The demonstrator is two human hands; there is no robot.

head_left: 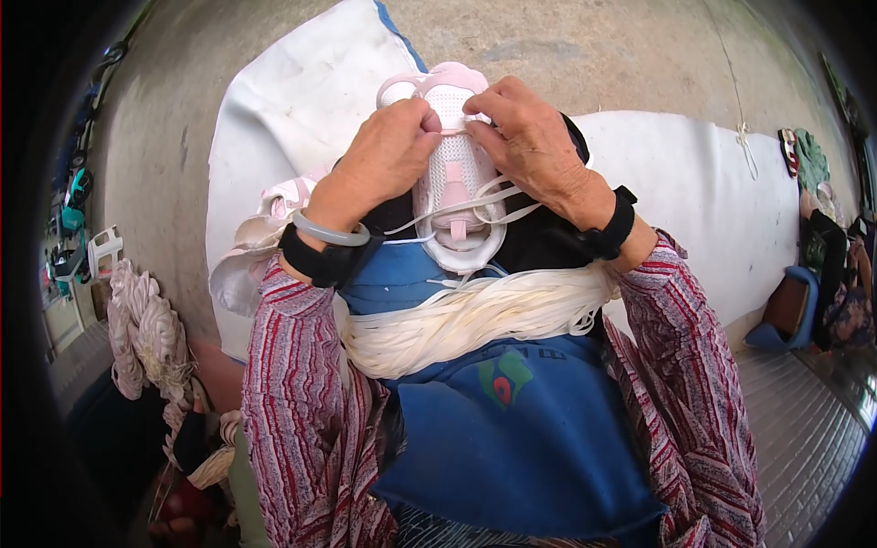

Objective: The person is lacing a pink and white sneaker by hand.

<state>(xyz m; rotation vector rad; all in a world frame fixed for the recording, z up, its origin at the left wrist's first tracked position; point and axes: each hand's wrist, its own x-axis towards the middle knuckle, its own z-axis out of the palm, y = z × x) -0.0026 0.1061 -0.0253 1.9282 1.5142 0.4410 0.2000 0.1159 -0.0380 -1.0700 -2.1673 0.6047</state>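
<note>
Pink-white shoe (448,169) sits between both forearms. Left hand (385,153) and right hand (539,151): fingers look pinched on the lace (451,132). Risk: slack ends (498,195) could tangle; uneven pull could leave lengths mismatched.

Concrete floor (566,41) stretches across 12 o'clock. A white plastic stool (106,245) stands at 9 o'clock, near a teal scooter (71,219). A blue chair (787,306) sits at 3 o'clock, grey paving (797,438) at 4.
</note>
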